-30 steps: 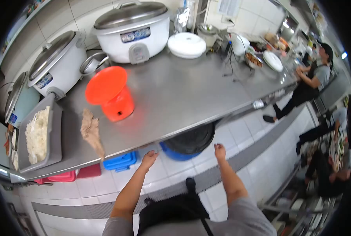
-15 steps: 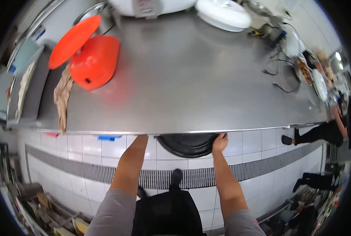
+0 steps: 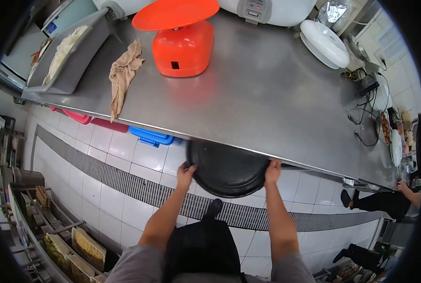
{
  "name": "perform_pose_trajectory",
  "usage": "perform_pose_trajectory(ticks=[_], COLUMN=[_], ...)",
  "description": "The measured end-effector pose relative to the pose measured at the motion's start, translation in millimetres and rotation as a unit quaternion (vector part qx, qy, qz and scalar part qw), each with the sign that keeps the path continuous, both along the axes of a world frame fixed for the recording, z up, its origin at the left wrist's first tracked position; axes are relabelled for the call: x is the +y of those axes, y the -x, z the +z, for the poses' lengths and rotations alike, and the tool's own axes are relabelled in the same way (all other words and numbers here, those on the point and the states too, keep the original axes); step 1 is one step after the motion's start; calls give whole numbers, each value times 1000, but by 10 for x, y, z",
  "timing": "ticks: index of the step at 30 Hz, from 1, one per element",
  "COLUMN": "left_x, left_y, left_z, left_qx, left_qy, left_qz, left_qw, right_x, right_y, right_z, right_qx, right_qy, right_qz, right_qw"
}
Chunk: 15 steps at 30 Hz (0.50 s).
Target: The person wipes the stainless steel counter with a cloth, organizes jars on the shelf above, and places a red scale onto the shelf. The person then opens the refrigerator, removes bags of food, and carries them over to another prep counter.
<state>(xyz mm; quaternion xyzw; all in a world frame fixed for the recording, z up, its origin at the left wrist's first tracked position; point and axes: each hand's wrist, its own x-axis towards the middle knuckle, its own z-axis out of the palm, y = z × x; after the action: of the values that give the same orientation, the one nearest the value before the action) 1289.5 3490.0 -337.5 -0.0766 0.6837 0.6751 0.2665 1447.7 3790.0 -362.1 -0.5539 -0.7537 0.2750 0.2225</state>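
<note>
A large round black lid (image 3: 229, 170), flat with a raised rim, shows below the front edge of the steel table (image 3: 267, 104); its far part is hidden under the tabletop. My left hand (image 3: 186, 174) is closed at its left rim. On the opposite side my right hand (image 3: 272, 172) grips the rim close beneath the table edge, with some fingers hidden. What the lid rests on cannot be seen.
On the table are an orange scale (image 3: 182, 49), a beige cloth (image 3: 124, 73), a grey tub of white food (image 3: 78, 70), a white lidded dish (image 3: 324, 45) and black cables (image 3: 368, 101). Blue (image 3: 151, 135) and red containers (image 3: 109, 125) stand underneath. Another person (image 3: 384, 200) is at right.
More of the black lid shows from under the table. My left hand, hidden beneath the edge before, now shows at the rim. The view has turned toward the left.
</note>
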Motion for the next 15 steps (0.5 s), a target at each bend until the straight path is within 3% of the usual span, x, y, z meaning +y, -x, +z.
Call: perform_pose_trajectory(ticks=[1, 5, 7, 8, 9, 11, 13, 15], left_x=[-134, -532, -771, -984, -1035, -1061, -899, -738], left_y=[-4, 156, 325, 463, 572, 765, 1018, 1581], left_z=[80, 190, 243, 96, 607, 1453, 2403, 2797], left_qx=[-18, -41, -40, -4, 95, 159, 189, 448], left_qy=[-30, -59, -12, 90, 336, 388, 259, 253], left_qz=[17, 82, -7, -70, -187, -273, -194, -143], left_qw=[999, 994, 999, 993, 918, 866, 927, 846], right_x=[-91, -628, -872, -1015, -1164, -1327, -1490, -1502], right_y=[95, 531, 611, 610, 600, 632, 640, 561], right_z=[62, 293, 522, 529, 484, 432, 461, 344], right_qx=[5, 67, 141, 111, 103, 89, 70, 6], right_qy=[70, 28, 112, 83, 67, 63, 100, 59], right_qz=[18, -1, -18, 19, 20, 11, -8, 12], right_qw=[997, 997, 984, 990, 992, 994, 992, 998])
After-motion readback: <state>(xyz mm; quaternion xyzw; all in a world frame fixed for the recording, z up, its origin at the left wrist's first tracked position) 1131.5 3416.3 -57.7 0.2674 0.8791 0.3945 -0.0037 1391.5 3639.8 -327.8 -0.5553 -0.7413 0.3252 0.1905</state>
